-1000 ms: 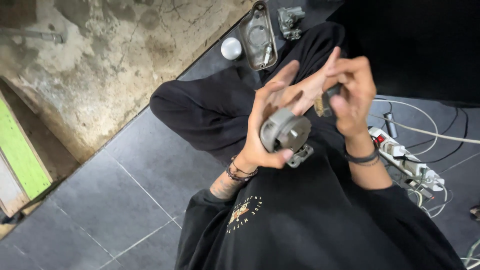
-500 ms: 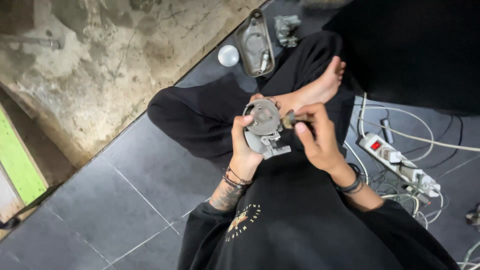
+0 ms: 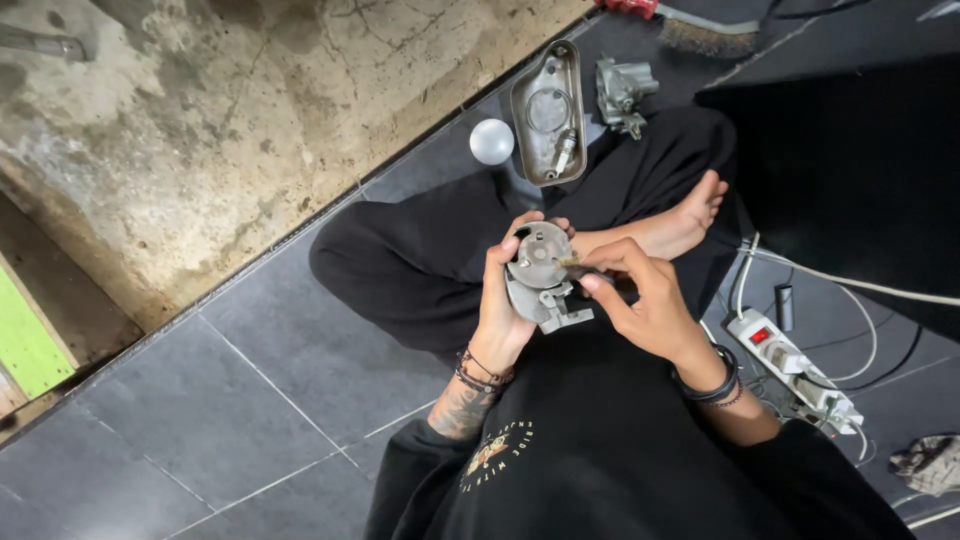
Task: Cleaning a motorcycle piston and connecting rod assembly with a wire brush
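I sit cross-legged on a dark tiled floor in black clothes. My left hand (image 3: 502, 300) grips a grey metal part (image 3: 541, 275) with a round face and a bracket below, held over my lap. My right hand (image 3: 638, 302) pinches a small brass-coloured piece (image 3: 570, 263) against the round face of that part. Both wrists wear dark bracelets.
On the floor ahead lie a grey metal cover tray (image 3: 547, 112) holding a small plug, a white ball (image 3: 491, 141) and a grey metal body (image 3: 622, 92). A white power strip (image 3: 790, 366) with cables is at my right. A bare concrete slab (image 3: 220, 130) fills the left.
The metal part has dropped lower into my lap, and my right hand has come down to its round face with the small brass piece.
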